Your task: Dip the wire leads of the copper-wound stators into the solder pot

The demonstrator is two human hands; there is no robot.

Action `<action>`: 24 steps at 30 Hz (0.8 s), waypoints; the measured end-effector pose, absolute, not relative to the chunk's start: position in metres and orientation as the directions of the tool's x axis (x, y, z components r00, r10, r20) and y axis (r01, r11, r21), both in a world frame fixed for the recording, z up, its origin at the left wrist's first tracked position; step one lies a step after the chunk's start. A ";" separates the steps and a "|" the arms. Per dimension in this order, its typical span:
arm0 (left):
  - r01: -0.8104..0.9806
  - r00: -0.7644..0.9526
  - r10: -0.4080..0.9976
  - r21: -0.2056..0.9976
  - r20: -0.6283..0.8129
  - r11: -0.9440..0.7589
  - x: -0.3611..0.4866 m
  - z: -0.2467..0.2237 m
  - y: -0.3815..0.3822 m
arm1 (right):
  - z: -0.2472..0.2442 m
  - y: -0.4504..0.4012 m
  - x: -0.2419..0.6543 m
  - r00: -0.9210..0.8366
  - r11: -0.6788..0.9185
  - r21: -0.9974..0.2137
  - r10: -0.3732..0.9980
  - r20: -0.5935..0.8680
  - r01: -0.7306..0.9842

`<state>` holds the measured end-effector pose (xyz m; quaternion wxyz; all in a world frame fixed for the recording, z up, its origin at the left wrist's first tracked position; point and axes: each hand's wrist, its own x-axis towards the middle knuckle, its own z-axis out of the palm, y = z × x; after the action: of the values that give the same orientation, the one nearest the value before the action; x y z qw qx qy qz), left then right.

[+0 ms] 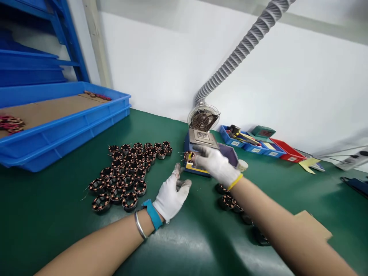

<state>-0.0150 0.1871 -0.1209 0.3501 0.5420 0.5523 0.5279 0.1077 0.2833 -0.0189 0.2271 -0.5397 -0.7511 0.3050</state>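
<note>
My right hand, in a white glove with a yellow cuff, pinches a copper-wound motor stator in front of a blue bench device. Thin wire ends stick out from the stator to the left. The right fingers are slightly blurred. My left hand, gloved in white with grey fingertips, is below the device with thumb and fingers apart and nothing between them. To its left stand many wound stators in a close group. More stators stand partly hidden under my right forearm.
A large blue tray with cardboard and reddish coils stands at the left. Behind the device are a round fan and a grey hose. Small blue bins with tools and a red bin line the wall. A cardboard piece lies right.
</note>
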 end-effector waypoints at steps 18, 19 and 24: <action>0.258 -0.083 0.996 0.966 0.015 0.007 -0.016 -0.125 0.189 | -0.029 0.285 0.116 -0.264 -0.061 -0.869 0.940 -0.215 0.491; 0.252 -0.075 0.997 0.968 0.016 0.003 -0.015 -0.125 0.189 | -0.023 0.297 0.118 -0.212 0.009 -0.848 0.970 -0.122 0.530; 0.257 -0.044 0.999 0.966 0.011 0.000 -0.015 -0.126 0.190 | 0.008 0.358 0.131 -0.024 0.168 -0.573 0.968 0.250 0.802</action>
<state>-0.0155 0.1903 -0.1258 0.4182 0.5505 0.5704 0.4435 0.1308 0.3583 0.0082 0.3013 -0.6303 -0.7022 0.1374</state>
